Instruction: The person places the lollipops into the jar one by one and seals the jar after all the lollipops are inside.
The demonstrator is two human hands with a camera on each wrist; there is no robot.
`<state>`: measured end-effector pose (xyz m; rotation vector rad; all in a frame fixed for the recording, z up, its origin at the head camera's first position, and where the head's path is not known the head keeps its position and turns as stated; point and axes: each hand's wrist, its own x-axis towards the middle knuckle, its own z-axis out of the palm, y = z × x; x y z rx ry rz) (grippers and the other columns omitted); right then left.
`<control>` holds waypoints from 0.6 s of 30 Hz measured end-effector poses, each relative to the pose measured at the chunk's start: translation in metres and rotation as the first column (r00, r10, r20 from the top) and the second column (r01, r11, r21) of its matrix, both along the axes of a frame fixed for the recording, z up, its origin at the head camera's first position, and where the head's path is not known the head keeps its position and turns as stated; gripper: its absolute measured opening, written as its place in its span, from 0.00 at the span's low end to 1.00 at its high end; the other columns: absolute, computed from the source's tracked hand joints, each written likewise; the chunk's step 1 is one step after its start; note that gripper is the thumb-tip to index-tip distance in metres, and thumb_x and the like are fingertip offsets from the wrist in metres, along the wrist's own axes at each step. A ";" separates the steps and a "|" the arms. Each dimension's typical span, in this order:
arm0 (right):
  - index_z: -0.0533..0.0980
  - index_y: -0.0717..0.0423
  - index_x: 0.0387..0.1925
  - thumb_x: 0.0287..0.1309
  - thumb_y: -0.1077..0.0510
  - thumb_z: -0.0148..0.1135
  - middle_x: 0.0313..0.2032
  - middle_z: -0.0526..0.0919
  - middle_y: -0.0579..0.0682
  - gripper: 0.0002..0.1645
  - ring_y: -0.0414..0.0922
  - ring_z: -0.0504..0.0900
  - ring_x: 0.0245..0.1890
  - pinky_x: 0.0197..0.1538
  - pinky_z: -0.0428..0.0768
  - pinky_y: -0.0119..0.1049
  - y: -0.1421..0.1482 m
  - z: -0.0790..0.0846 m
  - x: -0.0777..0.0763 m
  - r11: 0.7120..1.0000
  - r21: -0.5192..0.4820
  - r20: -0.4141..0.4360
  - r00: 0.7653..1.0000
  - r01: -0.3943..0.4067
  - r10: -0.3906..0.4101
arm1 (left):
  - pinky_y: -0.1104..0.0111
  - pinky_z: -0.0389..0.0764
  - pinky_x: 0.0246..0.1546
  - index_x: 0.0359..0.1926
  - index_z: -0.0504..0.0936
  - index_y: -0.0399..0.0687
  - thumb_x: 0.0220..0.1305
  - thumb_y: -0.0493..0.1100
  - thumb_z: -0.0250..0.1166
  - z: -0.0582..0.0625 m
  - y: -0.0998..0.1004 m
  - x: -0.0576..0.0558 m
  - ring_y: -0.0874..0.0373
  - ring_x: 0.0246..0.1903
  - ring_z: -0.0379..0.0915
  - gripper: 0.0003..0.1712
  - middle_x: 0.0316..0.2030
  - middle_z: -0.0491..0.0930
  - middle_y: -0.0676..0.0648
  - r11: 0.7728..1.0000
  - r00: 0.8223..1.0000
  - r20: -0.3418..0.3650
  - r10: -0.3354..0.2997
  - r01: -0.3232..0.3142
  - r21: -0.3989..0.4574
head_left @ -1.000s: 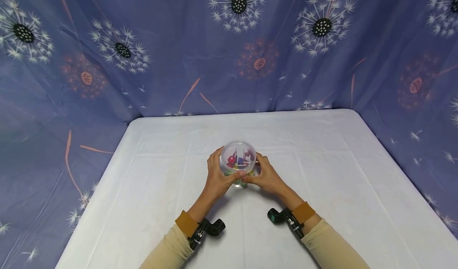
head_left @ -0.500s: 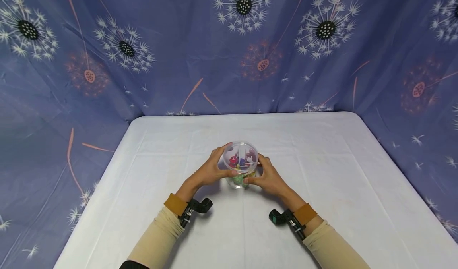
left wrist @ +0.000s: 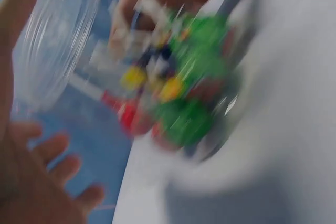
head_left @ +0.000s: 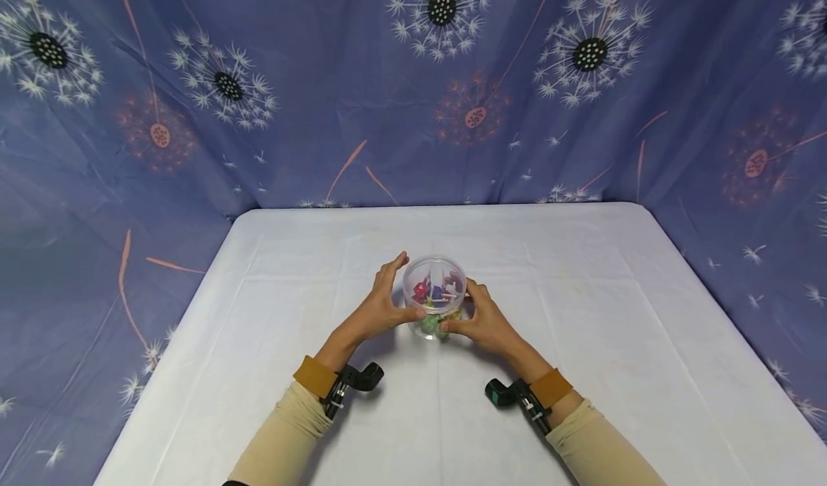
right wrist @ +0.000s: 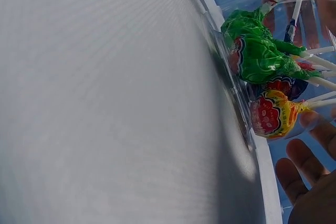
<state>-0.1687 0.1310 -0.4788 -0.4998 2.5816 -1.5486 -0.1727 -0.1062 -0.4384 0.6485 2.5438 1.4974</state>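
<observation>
A clear plastic jar (head_left: 429, 337) stands upright on the white table, its round see-through lid (head_left: 434, 258) on top. Wrapped lollipops fill it, among them green ones (right wrist: 262, 56) and a yellow one (right wrist: 275, 114), with white sticks pointing up. My right hand (head_left: 484, 322) grips the jar's right side, thumb in front and fingers behind. At the left of the lid is my left hand (head_left: 381, 306), fingers spread and apart from the rim, thumb right at the front edge. Motion blurs the lollipops in the left wrist view, where the lid (left wrist: 58, 35) shows beside the open palm.
A white cloth covers the table (head_left: 310, 400), whose far edge meets a blue curtain (head_left: 362, 84) with dandelion prints. The curtain also hangs along both sides. A black wrist camera (head_left: 368, 377) sits on the left wrist, another camera (head_left: 500, 393) on the right.
My left wrist has swung outward to the left, and the left fingers have come away from the lid's rim. The right hand keeps its grip on the jar, which stays in place.
</observation>
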 end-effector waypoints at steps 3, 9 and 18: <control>0.58 0.44 0.69 0.35 0.44 0.78 0.54 0.69 0.53 0.58 0.52 0.65 0.56 0.61 0.66 0.56 -0.001 0.000 0.000 1.000 -0.002 -0.012 1.000 -0.002 0.002 | 0.44 0.52 0.69 0.74 0.43 0.53 0.35 0.81 0.61 -0.005 0.012 0.015 0.48 0.71 0.43 0.71 0.71 0.49 0.44 0.988 0.988 -0.047 0.149 -0.147 0.037; 0.59 0.43 0.68 0.34 0.43 0.78 0.53 0.70 0.54 0.58 0.54 0.67 0.56 0.60 0.68 0.57 0.001 -0.001 -0.001 1.000 0.020 -0.022 1.000 0.009 -0.009 | 0.46 0.61 0.65 0.73 0.47 0.47 0.41 0.67 0.72 -0.009 0.038 0.033 0.47 0.65 0.50 0.66 0.69 0.52 0.42 0.932 0.930 -0.082 0.359 -0.352 0.089; 0.59 0.46 0.68 0.37 0.49 0.78 0.54 0.67 0.59 0.56 0.57 0.67 0.58 0.61 0.68 0.56 0.000 0.003 0.002 1.000 0.003 -0.007 1.000 0.013 -0.013 | 0.48 0.63 0.63 0.72 0.50 0.50 0.42 0.66 0.72 -0.010 0.048 0.034 0.49 0.64 0.52 0.62 0.68 0.54 0.43 0.919 0.921 -0.062 0.385 -0.376 0.121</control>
